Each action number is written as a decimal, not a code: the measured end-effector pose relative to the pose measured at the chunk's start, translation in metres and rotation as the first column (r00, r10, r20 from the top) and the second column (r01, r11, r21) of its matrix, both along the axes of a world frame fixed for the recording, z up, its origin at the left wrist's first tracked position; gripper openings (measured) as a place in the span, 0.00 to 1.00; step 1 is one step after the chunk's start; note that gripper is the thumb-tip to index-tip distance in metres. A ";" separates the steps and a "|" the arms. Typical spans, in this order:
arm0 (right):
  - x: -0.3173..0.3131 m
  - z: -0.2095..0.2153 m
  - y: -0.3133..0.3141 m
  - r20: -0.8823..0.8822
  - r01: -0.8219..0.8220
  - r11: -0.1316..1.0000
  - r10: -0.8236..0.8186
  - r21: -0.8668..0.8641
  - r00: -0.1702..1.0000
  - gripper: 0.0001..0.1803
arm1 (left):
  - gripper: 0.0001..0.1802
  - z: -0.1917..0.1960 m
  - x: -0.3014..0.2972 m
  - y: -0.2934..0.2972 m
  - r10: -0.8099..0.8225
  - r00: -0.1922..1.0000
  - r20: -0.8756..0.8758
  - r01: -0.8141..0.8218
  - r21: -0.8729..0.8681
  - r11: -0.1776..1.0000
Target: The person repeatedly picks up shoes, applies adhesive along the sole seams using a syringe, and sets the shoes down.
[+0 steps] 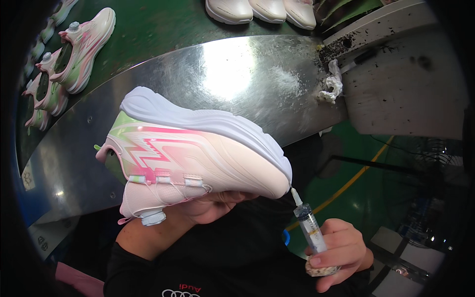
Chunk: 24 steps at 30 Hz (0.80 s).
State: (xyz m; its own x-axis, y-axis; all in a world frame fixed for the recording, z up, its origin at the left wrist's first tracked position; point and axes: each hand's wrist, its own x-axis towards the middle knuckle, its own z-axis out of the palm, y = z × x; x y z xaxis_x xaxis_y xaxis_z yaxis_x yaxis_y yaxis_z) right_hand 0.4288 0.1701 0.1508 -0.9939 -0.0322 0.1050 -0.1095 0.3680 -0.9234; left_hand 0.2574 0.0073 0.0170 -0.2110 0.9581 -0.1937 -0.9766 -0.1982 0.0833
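Observation:
A pink, white and green sneaker [188, 158] with a thick white sole is held sole-up, its toe to the right. Under its upper, my left hand [213, 205] grips it, with most of the fingers hidden behind the shoe. A white dial with laces hangs at the lower left of the sneaker. My right hand [341, 252] is closed around a clear syringe [311, 227] with a pale content. The syringe's white nozzle meets the edge between sole and upper at the toe, or lies very close to it. A mottled, wrapped-looking piece sits at the syringe's lower end.
Similar sneakers [84, 54] stand in a row on the green surface at the far left. Several pale shoes [230, 10] line the top. A shiny metal ledge [188, 64] curves behind the sneaker. Crumpled white tissue [332, 83] lies by a grey metal bin wall [405, 94].

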 end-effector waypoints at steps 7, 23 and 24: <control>-0.009 -0.011 -0.016 -0.191 0.049 0.915 0.031 0.401 0.981 0.22 | 0.30 0.003 -0.002 0.012 0.081 0.996 0.033 -0.084 0.088 0.993; -0.024 -0.043 -0.026 -0.382 0.257 0.601 0.088 0.757 0.920 0.17 | 0.22 0.013 -0.009 0.017 0.018 1.000 -0.003 -0.018 0.122 0.992; -0.025 -0.043 -0.027 -0.375 0.258 0.596 0.078 0.760 0.924 0.17 | 0.22 0.014 -0.010 0.016 0.022 1.000 -0.006 -0.021 0.124 0.992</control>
